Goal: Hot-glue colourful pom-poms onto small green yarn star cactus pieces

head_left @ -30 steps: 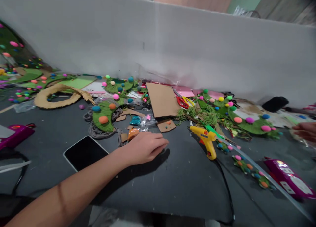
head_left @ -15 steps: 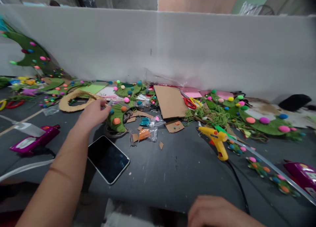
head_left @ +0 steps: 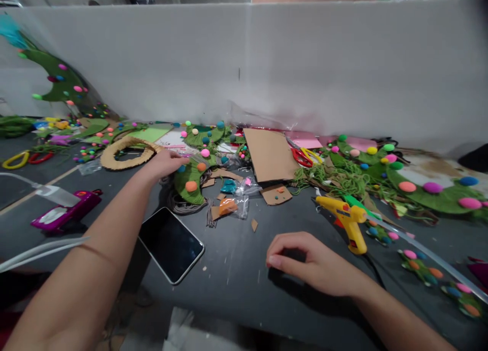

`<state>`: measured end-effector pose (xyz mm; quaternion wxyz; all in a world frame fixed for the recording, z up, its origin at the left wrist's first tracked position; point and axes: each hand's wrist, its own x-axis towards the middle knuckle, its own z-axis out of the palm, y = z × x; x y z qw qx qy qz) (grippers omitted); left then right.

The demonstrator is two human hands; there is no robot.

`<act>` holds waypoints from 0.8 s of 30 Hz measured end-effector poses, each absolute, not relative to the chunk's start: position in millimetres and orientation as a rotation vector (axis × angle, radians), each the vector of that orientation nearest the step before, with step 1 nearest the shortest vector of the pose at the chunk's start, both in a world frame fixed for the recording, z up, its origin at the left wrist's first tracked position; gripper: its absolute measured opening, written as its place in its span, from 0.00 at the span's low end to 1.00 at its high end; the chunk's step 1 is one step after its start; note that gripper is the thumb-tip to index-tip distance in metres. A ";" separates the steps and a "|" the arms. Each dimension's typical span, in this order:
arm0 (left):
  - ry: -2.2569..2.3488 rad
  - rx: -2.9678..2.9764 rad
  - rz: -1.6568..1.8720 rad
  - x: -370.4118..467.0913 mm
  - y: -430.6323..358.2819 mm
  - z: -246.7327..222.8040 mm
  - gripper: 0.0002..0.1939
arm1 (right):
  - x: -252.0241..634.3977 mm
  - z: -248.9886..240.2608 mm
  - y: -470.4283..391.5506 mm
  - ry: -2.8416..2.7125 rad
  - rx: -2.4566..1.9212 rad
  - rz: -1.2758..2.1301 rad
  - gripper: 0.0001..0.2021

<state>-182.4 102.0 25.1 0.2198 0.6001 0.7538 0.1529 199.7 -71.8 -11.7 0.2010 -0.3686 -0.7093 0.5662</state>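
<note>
My left hand [head_left: 166,165] reaches to the green crescent with pom-poms [head_left: 187,177], touching its upper left edge; its fingertips are partly hidden, so a grip cannot be made out. Coiled grey cord [head_left: 179,203] lies beneath that crescent. My right hand [head_left: 295,254] hovers low above the front of the grey table, its fingers curled together and thumb against them, with nothing visible between them. Between my arms lies a phone [head_left: 171,245] with a dark screen. A yellow glue gun [head_left: 345,221] rests to the right of my right hand.
A straw-coloured ring [head_left: 110,159] lies left of my left hand. Cardboard [head_left: 270,155], red-handled scissors [head_left: 302,157] and green yarn [head_left: 335,180] line the back. A purple power strip [head_left: 64,216] sits at left; a white cable [head_left: 41,252] crosses near my left arm.
My right hand has come up from the bottom edge over the table. My left hand has shifted slightly right along with the whole view and stays at the green crescent.
</note>
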 end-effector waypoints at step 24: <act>1.896 1.471 0.775 -185.8 96.6 55.5 0.24 | 209.3 -20.7 -68.9 -1.956 -1.173 1.541 0.13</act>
